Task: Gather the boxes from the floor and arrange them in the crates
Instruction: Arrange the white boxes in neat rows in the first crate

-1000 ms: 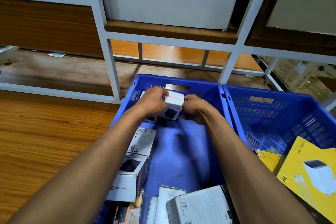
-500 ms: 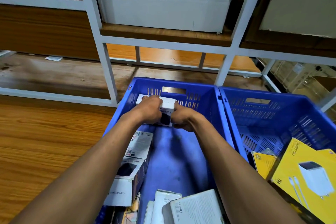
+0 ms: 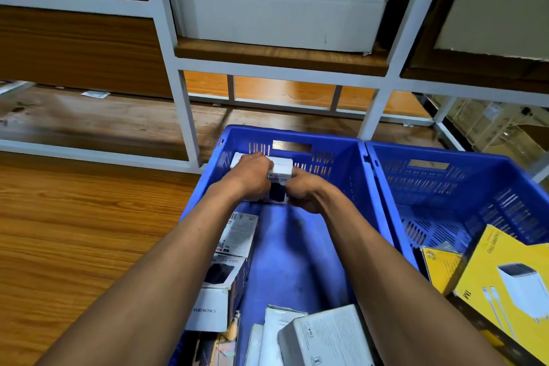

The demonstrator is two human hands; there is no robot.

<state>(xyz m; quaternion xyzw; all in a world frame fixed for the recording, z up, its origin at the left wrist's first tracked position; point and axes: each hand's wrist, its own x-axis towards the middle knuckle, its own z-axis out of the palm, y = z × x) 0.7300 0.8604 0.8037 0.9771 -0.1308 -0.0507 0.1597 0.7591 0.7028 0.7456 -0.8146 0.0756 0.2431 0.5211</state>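
In the middle of the frame both hands hold one white box (image 3: 279, 177) at the far end of the left blue crate (image 3: 341, 157), close to its slotted end wall. The left hand (image 3: 252, 177) has its fingers curled over the top and left side of this box, and the right hand (image 3: 307, 193) grips its right side with curled fingers, so the box is pinched between the two hands. On the front of the box a dark picture and some printed letters are visible between the hands. Whether the box already rests on the crate bottom I cannot tell, because the hands hide its lower edge. Along the left wall of the same crate, lower in the frame, stand two more white boxes, one with small print (image 3: 239, 235) and just below it one with a dark product picture (image 3: 218, 291). At the bottom edge lies a grey-white box (image 3: 323, 336) next to other packages that are partly cut off. The right blue crate (image 3: 445, 184) stands touching the left one, and in its near corner, at the lower right of the frame, lean a large yellow box (image 3: 511, 285) with a white charger picture and a smaller yellow box (image 3: 442, 269) beside it. Both crates stand on a wooden floor (image 3: 74, 232) in front of a white metal shelf frame (image 3: 184, 104), and a long white carton (image 3: 276, 18) sits on a shelf in the upper middle.
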